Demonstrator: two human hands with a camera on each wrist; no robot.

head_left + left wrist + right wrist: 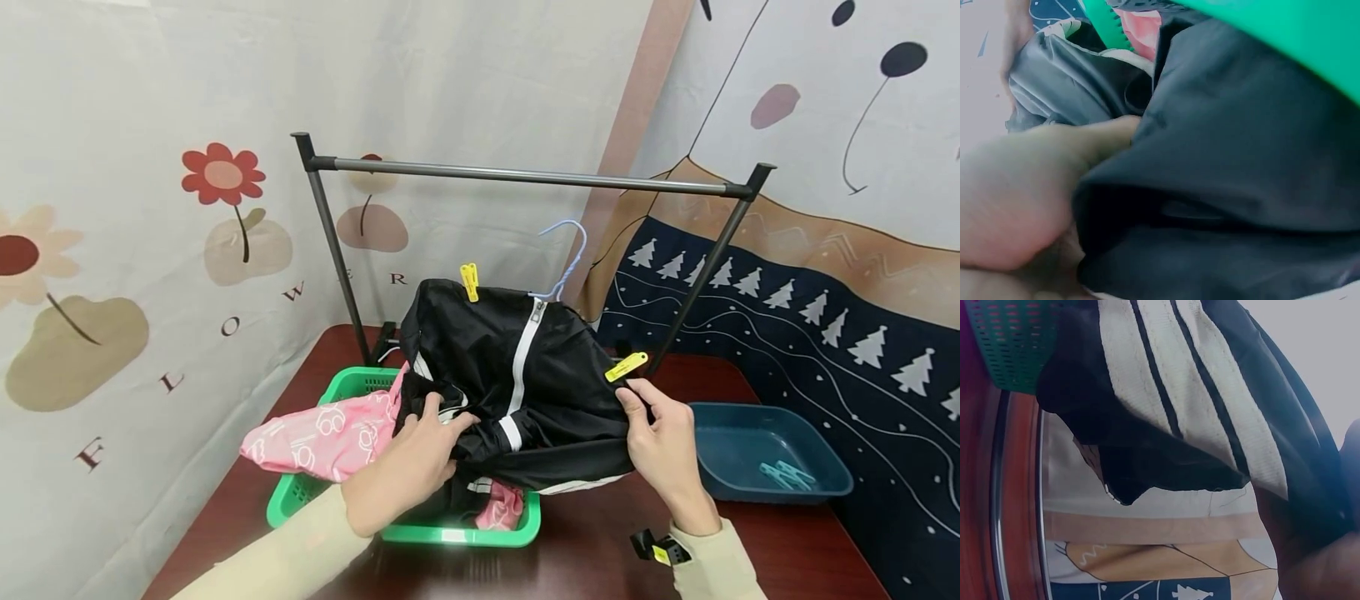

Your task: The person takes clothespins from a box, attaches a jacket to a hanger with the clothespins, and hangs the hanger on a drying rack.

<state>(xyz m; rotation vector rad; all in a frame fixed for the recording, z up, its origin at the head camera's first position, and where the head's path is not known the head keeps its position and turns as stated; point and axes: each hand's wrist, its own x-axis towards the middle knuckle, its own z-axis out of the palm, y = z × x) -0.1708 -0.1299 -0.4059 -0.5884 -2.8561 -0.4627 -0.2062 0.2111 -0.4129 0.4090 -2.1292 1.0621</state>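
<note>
A black zip-up jacket (480, 342) with white stripes is held up over the green basket (281, 504). A light blue hanger (576, 260) shows its hook above the jacket's top edge; the rest is covered by cloth. Two yellow clothespins sit on the jacket, one clothespin (469, 282) at the top left and another clothespin (626, 367) at the right. My right hand (663, 442) pinches the jacket's right side just below that clothespin. With my left hand (412, 467) I grip bunched cloth at the lower left. Black fabric (1241, 131) hides some left fingertips.
Pink patterned cloth (330, 433) hangs over the basket's left side. Behind the jacket stands a grey metal rack with a horizontal bar (510, 175). At right, a dark blue tray (720, 467) holds several light blue clothespins (787, 475). Everything stands on a reddish-brown table (585, 550).
</note>
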